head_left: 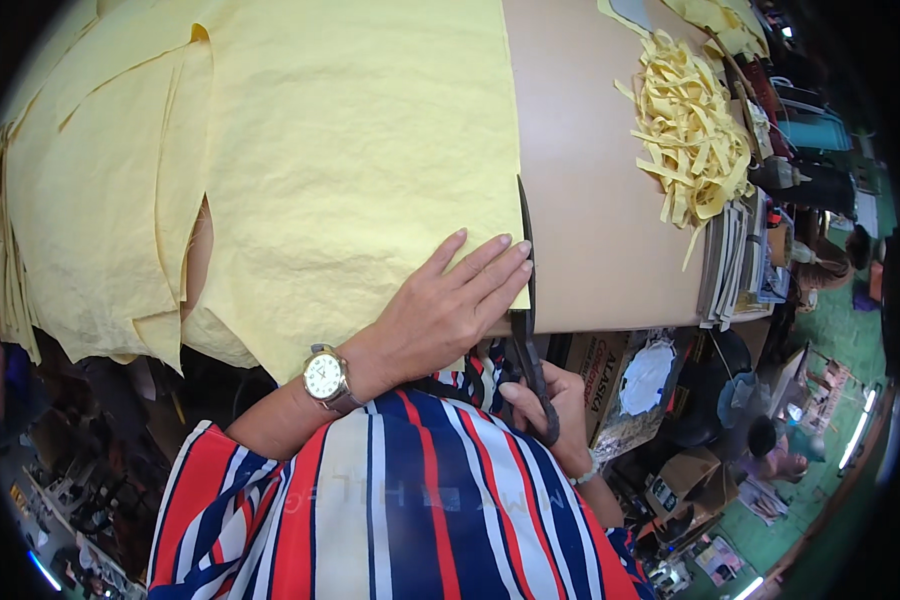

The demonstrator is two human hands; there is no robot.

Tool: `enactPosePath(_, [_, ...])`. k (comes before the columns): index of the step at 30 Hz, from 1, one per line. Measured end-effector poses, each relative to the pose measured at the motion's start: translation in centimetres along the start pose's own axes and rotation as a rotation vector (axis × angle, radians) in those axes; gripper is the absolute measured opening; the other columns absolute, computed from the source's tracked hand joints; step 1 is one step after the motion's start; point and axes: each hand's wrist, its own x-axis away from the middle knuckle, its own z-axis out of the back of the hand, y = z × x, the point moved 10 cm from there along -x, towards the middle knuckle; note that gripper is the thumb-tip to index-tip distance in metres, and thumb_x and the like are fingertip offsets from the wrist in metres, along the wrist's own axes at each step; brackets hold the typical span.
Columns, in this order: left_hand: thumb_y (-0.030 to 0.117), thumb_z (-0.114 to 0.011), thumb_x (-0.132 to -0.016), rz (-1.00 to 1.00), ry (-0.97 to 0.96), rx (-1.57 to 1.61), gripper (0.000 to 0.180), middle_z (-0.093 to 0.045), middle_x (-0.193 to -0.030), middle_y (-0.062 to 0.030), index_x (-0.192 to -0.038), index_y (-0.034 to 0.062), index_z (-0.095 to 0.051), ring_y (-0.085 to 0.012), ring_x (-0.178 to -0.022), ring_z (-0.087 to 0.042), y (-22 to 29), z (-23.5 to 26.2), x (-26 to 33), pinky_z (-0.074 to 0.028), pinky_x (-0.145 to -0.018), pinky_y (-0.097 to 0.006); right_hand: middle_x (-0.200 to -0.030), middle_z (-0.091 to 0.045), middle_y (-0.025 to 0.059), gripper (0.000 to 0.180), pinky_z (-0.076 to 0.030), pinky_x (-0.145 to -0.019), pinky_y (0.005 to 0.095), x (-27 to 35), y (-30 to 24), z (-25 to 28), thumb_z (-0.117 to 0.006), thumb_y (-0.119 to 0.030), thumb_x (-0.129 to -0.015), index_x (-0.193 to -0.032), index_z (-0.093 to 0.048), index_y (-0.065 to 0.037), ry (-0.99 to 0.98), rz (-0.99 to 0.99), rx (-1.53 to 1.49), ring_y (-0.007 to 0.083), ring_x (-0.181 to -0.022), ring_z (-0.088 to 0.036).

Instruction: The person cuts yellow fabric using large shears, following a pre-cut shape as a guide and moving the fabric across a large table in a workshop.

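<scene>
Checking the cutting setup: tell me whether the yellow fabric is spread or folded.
Spread: the yellow fabric lies flat across the table, left hand pressing its edge.

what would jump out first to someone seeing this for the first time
A big stack of yellow fabric covers the left of the table. At its near edge the left hand presses it flat while the right hand holds dark scissors. A heap of yellow strips lies far right.

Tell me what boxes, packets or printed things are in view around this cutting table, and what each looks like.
Cardboard box: under the table edge, right of the right hand; brown with red print.
Flat packet: leaning in that box; clear-fronted, white round shape on a dark ground.
Stack of booklets: on the table's right edge below the yellow fabric strips; thin pale spines.
Open carton: on the floor; plain brown.
</scene>
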Motion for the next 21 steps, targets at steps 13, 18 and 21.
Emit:
enactPosePath(13, [0.005, -0.052, -0.077, 0.012, 0.035, 0.109, 0.040, -0.053, -0.124, -0.0131, -0.117, 0.0005, -0.053, -0.0241, -0.118, -0.049, -0.1, 0.6, 0.6, -0.036, -0.098, -0.045, -0.054, -0.052, -0.0007, 0.020, -0.035, -0.042, 0.0180, -1.4, -1.7, -0.4, -0.069, -0.015, -0.076, -0.072, -0.054, -0.002, -0.079, 0.131, -0.094, 0.0049, -0.044, -0.047])
enactPosePath(18, [0.005, -0.052, -0.077, -0.006, 0.010, 0.100, 0.041, -0.052, -0.125, -0.0125, -0.117, 0.0006, -0.053, -0.0238, -0.119, -0.048, -0.1, 0.4, 1.0, -0.037, -0.098, -0.045, -0.053, -0.052, -0.0006, 0.022, -0.034, -0.041, 0.0179, -1.8, -2.1, -0.3, -0.068, -0.017, -0.077, -0.072, -0.055, -0.001, -0.068, 0.161, -0.070, 0.0049, -0.043, -0.047])
enactPosePath(21, [0.005, -0.052, -0.076, -0.001, 0.010, 0.103, 0.041, -0.052, -0.125, -0.0122, -0.117, 0.0008, -0.053, -0.0237, -0.118, -0.048, -0.2, 0.3, 1.1, -0.037, -0.098, -0.045, -0.053, -0.052, -0.0006, 0.022, -0.034, -0.041, 0.0181, -1.8, -1.9, -0.3, -0.068, -0.018, -0.078, -0.072, -0.056, -0.001, -0.075, 0.145, -0.070, 0.0049, -0.043, -0.047])
